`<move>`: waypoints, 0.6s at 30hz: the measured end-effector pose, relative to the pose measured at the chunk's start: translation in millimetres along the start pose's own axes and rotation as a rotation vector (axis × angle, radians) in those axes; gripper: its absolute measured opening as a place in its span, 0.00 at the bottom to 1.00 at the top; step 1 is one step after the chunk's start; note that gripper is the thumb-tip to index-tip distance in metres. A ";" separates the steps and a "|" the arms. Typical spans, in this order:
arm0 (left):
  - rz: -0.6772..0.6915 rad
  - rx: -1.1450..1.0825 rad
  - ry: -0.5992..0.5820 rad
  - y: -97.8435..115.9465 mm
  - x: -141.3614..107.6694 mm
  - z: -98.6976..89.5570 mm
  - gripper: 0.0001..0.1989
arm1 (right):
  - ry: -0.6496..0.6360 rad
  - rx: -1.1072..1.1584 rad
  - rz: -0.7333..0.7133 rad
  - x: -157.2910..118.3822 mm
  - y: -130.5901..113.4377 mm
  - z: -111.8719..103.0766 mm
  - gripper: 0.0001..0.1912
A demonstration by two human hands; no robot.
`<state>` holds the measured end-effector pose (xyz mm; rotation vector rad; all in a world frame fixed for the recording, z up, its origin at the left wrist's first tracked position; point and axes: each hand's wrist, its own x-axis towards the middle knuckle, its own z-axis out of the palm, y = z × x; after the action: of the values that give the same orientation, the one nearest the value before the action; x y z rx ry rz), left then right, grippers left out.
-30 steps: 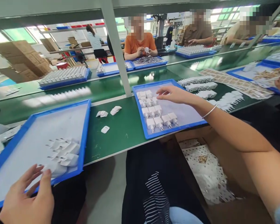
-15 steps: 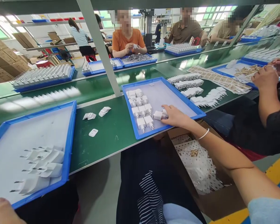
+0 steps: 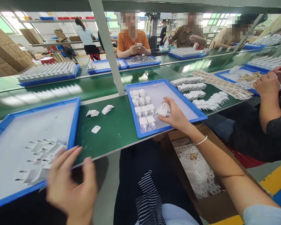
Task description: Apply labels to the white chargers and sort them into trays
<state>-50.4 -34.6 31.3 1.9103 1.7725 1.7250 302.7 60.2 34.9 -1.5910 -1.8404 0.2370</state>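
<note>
My right hand (image 3: 177,117) is closed around white plug adapters (image 3: 163,109), probably a pair, over the middle blue-rimmed tray (image 3: 138,133). Beside them, several white plug adapters (image 3: 144,110) lie in rows along the tray's left side. My left hand (image 3: 71,184) is empty and raised, fingers apart, at the near right corner of the left blue-rimmed tray (image 3: 75,120). White adapters (image 3: 41,156) with flat prongs lie in that tray, partly behind my fingers. Between the trays, two small stacks of white cover plates (image 3: 107,108) and one single plate (image 3: 96,129) rest on the green bench.
Rows of adapters (image 3: 192,87) stand right of the middle tray, with sticker sheets (image 3: 222,82) behind. A post (image 3: 107,47) rises at the bench's back edge. An open carton (image 3: 215,206) sits below. A co-worker's hands (image 3: 268,82) work at the right; others sit opposite.
My left hand has come up from the lower left corner toward the right and opened. My right hand has lifted the adapters slightly and tilted them. The view has shifted a little.
</note>
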 end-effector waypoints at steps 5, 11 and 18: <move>-0.193 -0.612 -0.553 65.9 -23.6 76.4 0.48 | 0.285 0.365 -0.278 -47.5 -66.6 24.8 0.38; -0.367 -0.989 -0.535 97.9 -19.2 85.1 0.29 | 0.524 0.469 -0.213 -88.1 -101.5 77.4 0.33; -0.426 -0.962 -0.454 84.5 -23.5 79.9 0.25 | 0.569 0.548 -0.248 -104.4 -113.9 107.4 0.34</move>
<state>68.0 -32.0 38.1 1.2340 0.8323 1.4130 149.2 -32.4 -22.2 -0.9173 -1.3523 0.1374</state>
